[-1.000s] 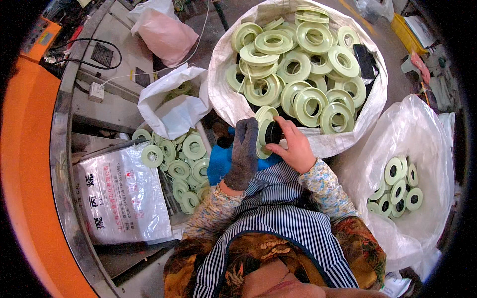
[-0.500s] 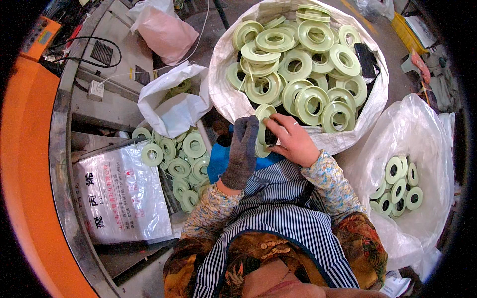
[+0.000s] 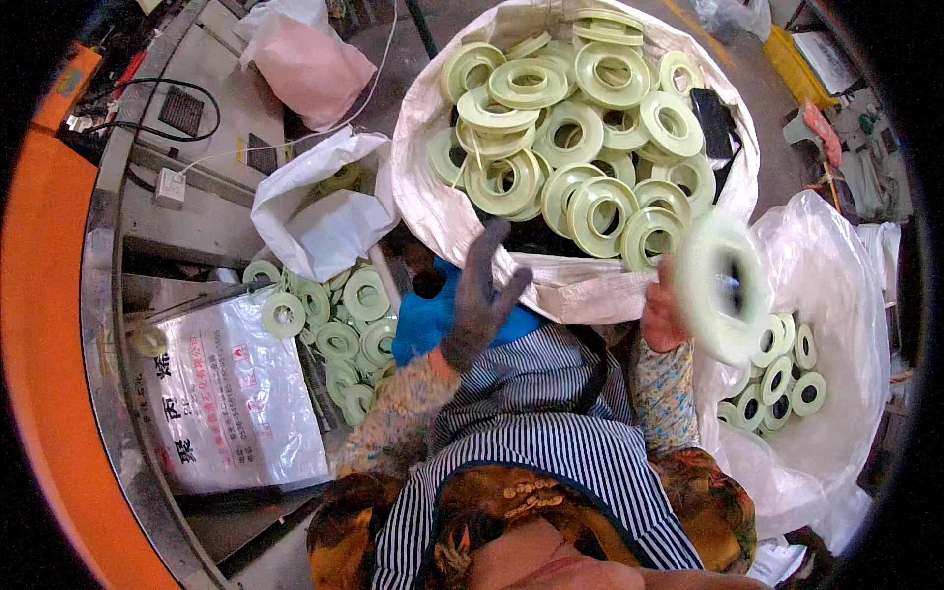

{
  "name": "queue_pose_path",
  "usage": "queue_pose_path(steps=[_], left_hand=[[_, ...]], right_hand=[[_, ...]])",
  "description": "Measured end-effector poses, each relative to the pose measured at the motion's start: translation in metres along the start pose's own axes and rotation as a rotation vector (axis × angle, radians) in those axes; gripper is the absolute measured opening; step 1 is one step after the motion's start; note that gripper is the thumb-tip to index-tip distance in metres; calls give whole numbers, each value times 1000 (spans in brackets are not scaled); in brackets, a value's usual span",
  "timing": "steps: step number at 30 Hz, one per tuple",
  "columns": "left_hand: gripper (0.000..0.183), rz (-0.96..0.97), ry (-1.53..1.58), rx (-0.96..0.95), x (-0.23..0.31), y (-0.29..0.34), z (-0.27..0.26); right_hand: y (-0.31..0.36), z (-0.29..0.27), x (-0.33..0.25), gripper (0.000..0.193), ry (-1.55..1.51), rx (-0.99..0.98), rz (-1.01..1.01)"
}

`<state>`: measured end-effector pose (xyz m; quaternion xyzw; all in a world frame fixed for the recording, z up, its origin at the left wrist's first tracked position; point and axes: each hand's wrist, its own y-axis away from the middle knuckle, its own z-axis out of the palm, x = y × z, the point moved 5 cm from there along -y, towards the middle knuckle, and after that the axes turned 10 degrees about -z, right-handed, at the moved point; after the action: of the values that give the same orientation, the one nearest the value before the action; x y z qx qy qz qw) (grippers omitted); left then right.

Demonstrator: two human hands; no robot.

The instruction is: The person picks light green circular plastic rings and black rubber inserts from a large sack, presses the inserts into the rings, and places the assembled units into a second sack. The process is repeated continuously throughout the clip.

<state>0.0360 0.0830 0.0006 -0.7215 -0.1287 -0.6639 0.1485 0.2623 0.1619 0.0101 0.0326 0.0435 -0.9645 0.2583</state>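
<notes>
My right hand [image 3: 665, 313] holds a pale green flanged plastic ring [image 3: 700, 264] by its edge. The ring is smeared by motion and hangs between the big white woven sack [image 3: 600, 300] and a clear plastic bag [image 3: 806, 482]. Dark-gloved, my left hand [image 3: 480, 305] is empty with its fingers apart, close to the near rim of the woven sack. Inside that sack lie several similar rings [image 3: 570, 133]. Smaller green rings [image 3: 777, 379] rest in the clear bag on the right.
Small green rings [image 3: 337, 341] are heaped on the left, beside a printed white sack [image 3: 256, 433] and an opened white bag [image 3: 339, 234]. A pink-filled bag [image 3: 310, 74] stands farther back. An orange machine panel [image 3: 49, 344] bounds the far left.
My hands have parted. The right has swung to the right with the ring, and the left has let go and spread its fingers. A small pale round piece now shows by the printed sack.
</notes>
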Motion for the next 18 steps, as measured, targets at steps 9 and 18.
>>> queue_pose_path(steps=[9,18], left_hand=[[63,257,-1257,146,-39,-105,28],[34,414,-1166,11,29,-44,-25]], right_hand=[[-63,-72,87,22,2593,-663,-114],[-106,-128,104,25,2666,-620,524]])
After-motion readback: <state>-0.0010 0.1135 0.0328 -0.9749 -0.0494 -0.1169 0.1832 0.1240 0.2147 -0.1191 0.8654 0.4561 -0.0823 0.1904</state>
